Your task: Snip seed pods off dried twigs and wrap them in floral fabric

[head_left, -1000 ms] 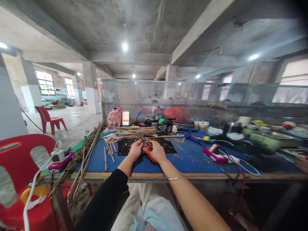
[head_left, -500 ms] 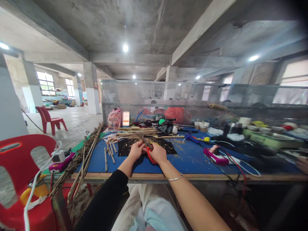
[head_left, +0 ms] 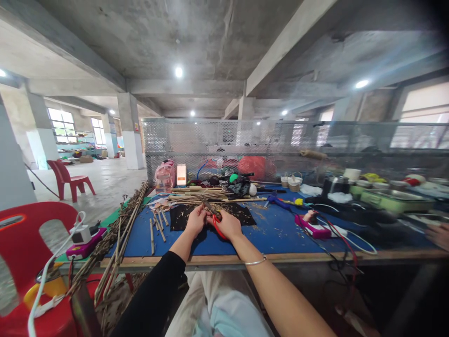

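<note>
In the head view, my right hand [head_left: 228, 225] is closed around a pair of red-handled scissors [head_left: 219, 229]. Their dark blades point up and to the left, away from me. My left hand [head_left: 195, 221] is beside the blades with its thumb and fingers pinched together. Whatever sits in that pinch is too small or hidden to name. Both hands are over a black cloth [head_left: 247, 216] strewn with pale shavings. Left of the cloth lie several short cut sticks [head_left: 152, 236], and longer sticks [head_left: 182, 197] lie beyond it.
Dry stalks [head_left: 121, 234] run along the table's left edge. Purple power strips stand at left [head_left: 86, 243] and right [head_left: 313, 228], with loose cables. A green metal box [head_left: 396, 200] is at far right, near another person's hand [head_left: 438, 235]. A mesh screen [head_left: 196, 140] closes the back.
The view has shifted slightly, so the scene sits a little further left. My hands stay together over the black cloth, the scissors still in my right hand.
</note>
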Available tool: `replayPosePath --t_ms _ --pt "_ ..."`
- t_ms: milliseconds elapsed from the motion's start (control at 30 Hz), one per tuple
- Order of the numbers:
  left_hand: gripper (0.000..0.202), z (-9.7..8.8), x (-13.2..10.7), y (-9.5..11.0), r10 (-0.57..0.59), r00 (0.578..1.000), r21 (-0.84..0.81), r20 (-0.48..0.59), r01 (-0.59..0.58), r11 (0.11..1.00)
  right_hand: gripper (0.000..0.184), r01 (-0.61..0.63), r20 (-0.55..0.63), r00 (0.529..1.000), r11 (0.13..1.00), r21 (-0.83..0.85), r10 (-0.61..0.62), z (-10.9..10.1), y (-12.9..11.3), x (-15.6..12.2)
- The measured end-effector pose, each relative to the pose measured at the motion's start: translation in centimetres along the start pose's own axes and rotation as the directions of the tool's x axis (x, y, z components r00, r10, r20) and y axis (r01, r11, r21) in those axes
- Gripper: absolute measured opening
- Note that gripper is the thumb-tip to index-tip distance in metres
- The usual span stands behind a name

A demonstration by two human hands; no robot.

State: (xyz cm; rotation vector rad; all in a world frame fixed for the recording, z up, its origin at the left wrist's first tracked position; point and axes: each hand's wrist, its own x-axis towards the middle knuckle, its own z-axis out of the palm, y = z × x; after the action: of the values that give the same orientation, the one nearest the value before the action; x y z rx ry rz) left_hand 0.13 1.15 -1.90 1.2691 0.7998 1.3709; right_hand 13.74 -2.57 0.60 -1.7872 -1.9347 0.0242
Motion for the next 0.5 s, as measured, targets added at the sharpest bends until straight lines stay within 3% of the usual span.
replayPosePath --t_ms 167,500 --pt "0.022 0.20 -0.10 0.34 -0.003 1.000 -0.015 0.008 0.003 1.000 0.054 0.015 0.023 1.000 0.999 0.029 -0.015 0.12 0.17 0.09" --pt "0.026 0.21 -0.20 0.12 -0.008 1.000 -0.001 0.022 0.008 1.000 0.052 0.141 -0.088 0.986 0.989 0.030 -0.138 0.31 0.35 0.18"
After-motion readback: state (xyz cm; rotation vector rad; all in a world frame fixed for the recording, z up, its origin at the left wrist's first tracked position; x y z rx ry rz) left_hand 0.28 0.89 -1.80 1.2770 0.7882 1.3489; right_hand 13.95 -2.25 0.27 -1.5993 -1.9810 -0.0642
